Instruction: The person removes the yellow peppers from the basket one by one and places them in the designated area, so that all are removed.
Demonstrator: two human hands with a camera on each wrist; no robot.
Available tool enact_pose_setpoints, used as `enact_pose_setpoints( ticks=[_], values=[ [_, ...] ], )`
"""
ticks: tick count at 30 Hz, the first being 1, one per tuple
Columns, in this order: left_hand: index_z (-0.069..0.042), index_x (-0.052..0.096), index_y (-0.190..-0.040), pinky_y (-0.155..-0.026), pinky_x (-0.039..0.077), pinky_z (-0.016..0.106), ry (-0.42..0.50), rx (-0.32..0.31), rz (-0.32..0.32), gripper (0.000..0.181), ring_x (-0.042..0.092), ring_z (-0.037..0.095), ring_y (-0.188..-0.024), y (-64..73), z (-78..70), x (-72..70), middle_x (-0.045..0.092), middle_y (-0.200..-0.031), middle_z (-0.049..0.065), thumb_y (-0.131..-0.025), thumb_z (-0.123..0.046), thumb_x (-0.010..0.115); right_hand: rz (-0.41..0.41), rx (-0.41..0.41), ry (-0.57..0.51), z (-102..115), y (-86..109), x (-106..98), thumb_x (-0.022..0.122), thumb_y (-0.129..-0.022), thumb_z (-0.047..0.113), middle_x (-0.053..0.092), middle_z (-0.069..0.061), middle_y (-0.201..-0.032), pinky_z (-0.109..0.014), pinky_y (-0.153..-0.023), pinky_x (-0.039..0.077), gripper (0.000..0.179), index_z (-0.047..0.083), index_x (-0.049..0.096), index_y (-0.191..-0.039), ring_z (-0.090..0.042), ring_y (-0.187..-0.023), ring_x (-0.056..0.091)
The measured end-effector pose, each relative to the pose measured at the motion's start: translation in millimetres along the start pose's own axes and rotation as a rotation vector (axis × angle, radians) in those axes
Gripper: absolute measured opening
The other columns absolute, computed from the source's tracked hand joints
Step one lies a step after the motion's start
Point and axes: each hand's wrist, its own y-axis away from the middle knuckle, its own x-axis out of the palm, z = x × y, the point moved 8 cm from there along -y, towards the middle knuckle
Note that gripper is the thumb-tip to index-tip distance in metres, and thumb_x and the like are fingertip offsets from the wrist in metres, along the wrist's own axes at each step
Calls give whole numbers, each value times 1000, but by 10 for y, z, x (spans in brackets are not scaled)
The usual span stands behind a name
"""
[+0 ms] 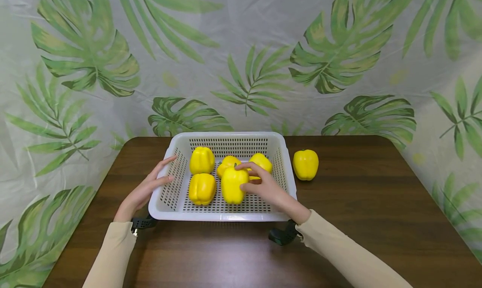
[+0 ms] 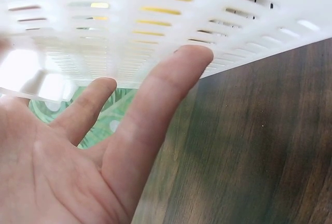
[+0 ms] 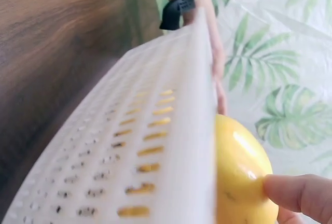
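My right hand (image 1: 260,183) pinches a yellow bell pepper (image 1: 231,186) between thumb and fingers, above the floor of a white plastic basket (image 1: 233,217). In the right wrist view this pepper (image 3: 243,167) shows over the basket's rim, with the thumb against its side. Several other yellow bell peppers, one of them at the back left (image 1: 201,160), lie inside the basket. At the basket's left side rests my left hand (image 1: 144,189), its fingers spread and fairly straight; in the left wrist view its thumb (image 2: 155,99) touches the slotted outer wall.
One more yellow bell pepper (image 1: 306,164) stands on the brown wooden table (image 1: 357,221), just right of the basket. Behind the table hangs a pale cloth (image 1: 260,24) printed with green leaves. Each wrist wears a black camera mount (image 1: 282,234).
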Motion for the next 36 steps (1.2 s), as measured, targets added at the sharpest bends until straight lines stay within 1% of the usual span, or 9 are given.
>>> enact_pose_setpoints(
  ticks=[3,7,13,18,21,23,27,36],
  values=[
    [-30,16,-151,-76,52,54,0,0,-1,64,48,47,-113,4,3,0,13,-153,18,-97,-25,51,11,-16,-12,31,20,-57,62,-88,7,39,-20,-138,-44,-87,50,43,10,53,-130,-42,-117,47],
    [-30,16,-151,-76,52,54,2,3,0,64,48,47,-112,10,3,2,12,-153,18,-98,-25,50,24,-38,-25,81,49,-141,62,-89,7,37,-16,-141,-46,-88,49,43,10,52,-131,-42,-117,46],
    [-29,15,-152,-74,52,55,25,11,14,63,51,47,-109,20,-7,14,12,-153,19,-99,-22,48,47,-35,-40,64,90,-281,61,-91,10,35,-15,-143,-50,-91,47,44,11,50,-133,-43,-120,44],
    [-28,15,-152,-75,52,55,22,13,13,63,50,46,-110,20,-18,16,11,-153,19,-99,-22,48,32,-24,-38,62,135,-436,62,-91,13,38,-18,-141,-51,-93,45,45,10,49,-134,-43,-121,42],
    [-28,15,-152,-75,52,55,17,6,8,63,50,47,-111,16,-17,15,11,-153,19,-98,-22,49,22,-24,-40,72,154,-524,63,-91,14,40,-21,-138,-50,-92,46,47,11,48,-135,-43,-119,43],
    [-28,15,-152,-75,52,54,10,5,6,64,49,47,-111,12,-13,11,11,-153,19,-98,-23,49,19,-22,-37,67,163,-578,63,-91,15,40,-21,-138,-52,-93,44,48,12,48,-136,-42,-119,43],
    [-30,16,-152,-75,52,54,6,-3,-1,63,49,47,-112,10,-2,3,12,-153,18,-98,-23,49,23,-35,-26,47,183,-686,63,-92,16,39,-20,-139,-55,-94,43,49,14,46,-137,-43,-120,42],
    [-29,16,-152,-75,52,54,10,-4,-2,63,50,45,-111,15,0,7,12,-153,18,-98,-23,49,12,-74,-29,62,275,-919,61,-93,16,41,-21,-136,-53,-93,45,48,10,44,-138,-38,-115,48]
  ],
)
